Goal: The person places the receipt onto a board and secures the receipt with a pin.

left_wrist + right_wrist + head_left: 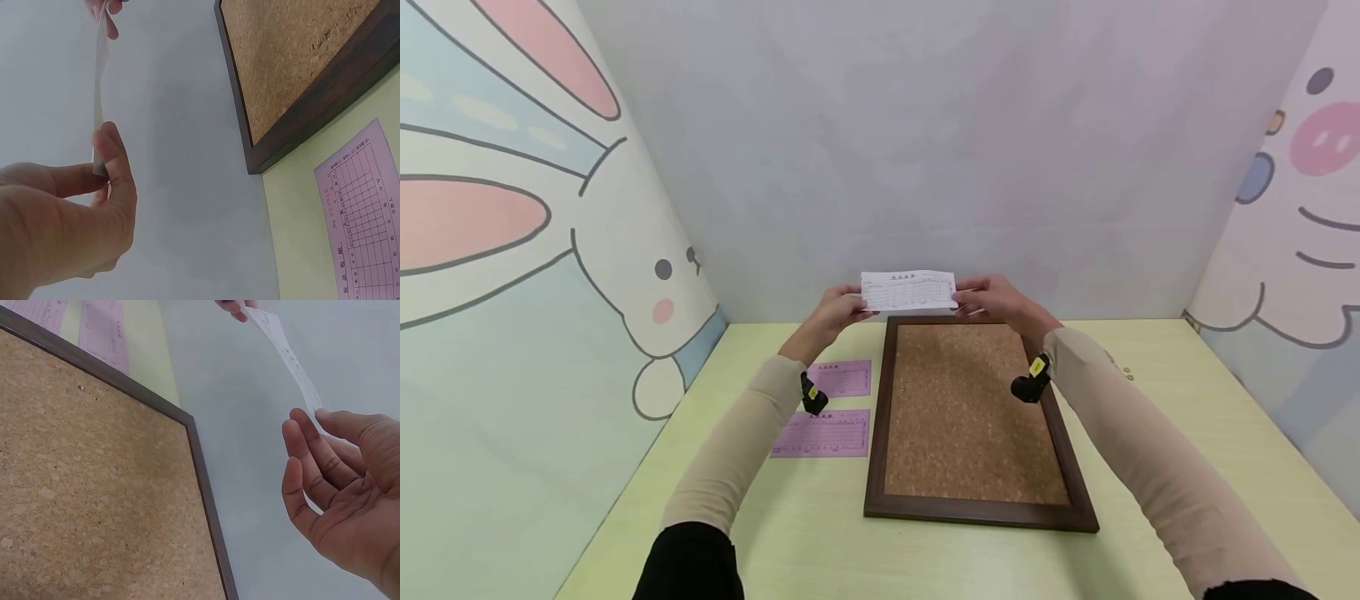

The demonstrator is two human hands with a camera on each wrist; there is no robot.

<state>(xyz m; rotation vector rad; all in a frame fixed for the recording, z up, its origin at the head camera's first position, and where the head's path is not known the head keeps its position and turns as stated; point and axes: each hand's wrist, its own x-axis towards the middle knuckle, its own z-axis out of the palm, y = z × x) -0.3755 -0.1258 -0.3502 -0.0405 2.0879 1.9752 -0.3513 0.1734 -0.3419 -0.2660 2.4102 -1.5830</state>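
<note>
A white printed form slip (pixel 908 291) is held up between both hands, above the far edge of a framed cork board (pixel 973 408). My left hand (pixel 837 310) pinches its left end between thumb and fingers. At the other end my right hand (pixel 996 300) pinches the slip, with the remaining fingers loosely bent in the right wrist view. Seen almost edge-on in the left wrist view, the paper (pixel 100 81) bows slightly. The cork board lies on the table with its dark wooden frame (pixel 981 510) around it.
Two pink printed forms, one farther back (pixel 842 378) and one nearer (pixel 822 434), lie left of the board. Some small brass-coloured pieces (pixel 1127 372) are on the table (pixel 1157 467) at right. A grey wall (pixel 955 150) rises behind.
</note>
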